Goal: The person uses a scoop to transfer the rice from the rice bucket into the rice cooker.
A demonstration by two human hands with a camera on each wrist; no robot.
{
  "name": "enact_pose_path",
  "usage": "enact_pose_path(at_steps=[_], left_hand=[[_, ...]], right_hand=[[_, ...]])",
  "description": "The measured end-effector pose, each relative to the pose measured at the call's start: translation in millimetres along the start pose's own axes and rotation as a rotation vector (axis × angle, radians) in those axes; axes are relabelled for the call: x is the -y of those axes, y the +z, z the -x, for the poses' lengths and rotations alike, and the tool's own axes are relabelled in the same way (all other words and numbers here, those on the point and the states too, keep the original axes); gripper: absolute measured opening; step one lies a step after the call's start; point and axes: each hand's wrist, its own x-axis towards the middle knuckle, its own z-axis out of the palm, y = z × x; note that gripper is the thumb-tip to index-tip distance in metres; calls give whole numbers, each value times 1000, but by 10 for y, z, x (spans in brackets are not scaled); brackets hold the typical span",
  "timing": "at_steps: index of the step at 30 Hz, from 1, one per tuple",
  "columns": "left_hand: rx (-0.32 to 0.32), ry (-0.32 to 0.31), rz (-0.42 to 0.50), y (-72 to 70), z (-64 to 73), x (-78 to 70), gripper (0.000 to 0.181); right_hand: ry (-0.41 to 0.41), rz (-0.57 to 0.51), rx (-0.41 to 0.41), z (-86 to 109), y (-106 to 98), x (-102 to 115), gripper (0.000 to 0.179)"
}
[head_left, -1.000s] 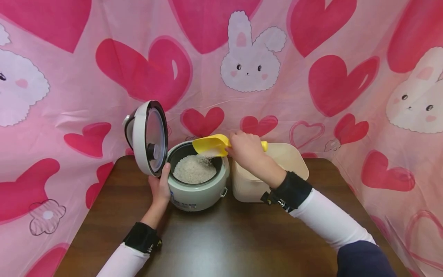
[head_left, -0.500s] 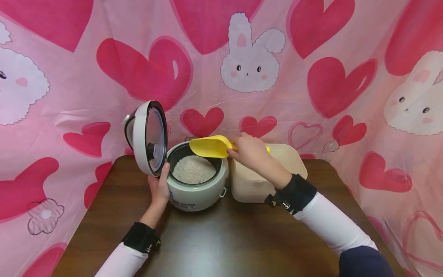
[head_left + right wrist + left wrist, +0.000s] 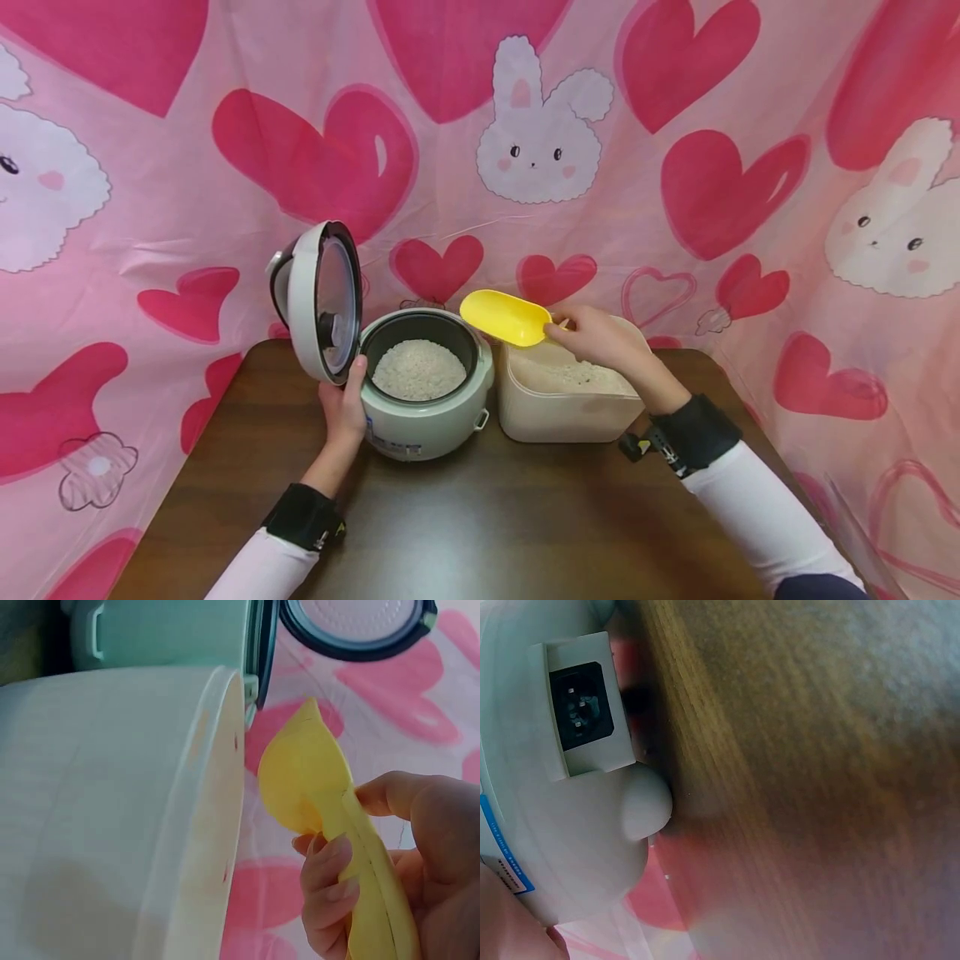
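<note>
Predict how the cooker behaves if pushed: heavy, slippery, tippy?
Probably fairly heavy: the cooker holds a mound of rice. Its smooth, rounded shell may feel slippery to bare hands. The squat body should resist tipping, though the lid, open on the left, likely shifts some weight that way.

Two hands (image 3: 343, 407) (image 3: 597, 337) flank one rice cooker (image 3: 431, 427), with one lid (image 3: 304, 304) at its left, one scoop (image 3: 506, 318) and one bin (image 3: 570, 418) at its right.
</note>
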Motion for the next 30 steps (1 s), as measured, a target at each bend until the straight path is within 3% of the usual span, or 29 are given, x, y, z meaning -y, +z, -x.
enact_pose_path(at_steps=[3, 8, 12, 20, 30], left_hand=[[2, -3, -7, -3, 1, -3, 51], [-8, 2, -14, -5, 0, 13, 50], [-10, 7, -9, -2, 1, 20, 50], [-26, 15, 3, -4, -8, 15, 48], [-35, 24, 17, 11, 3, 15, 47]], right_hand=[[43, -15, -3, 78, -44, -125, 39], [73, -133, 28, 215, -93, -385, 38], [114, -137, 43, 331, -144, -568, 38], [163, 43, 34, 433, -227, -766, 41], [199, 406, -137, 487, -104, -822, 31]])
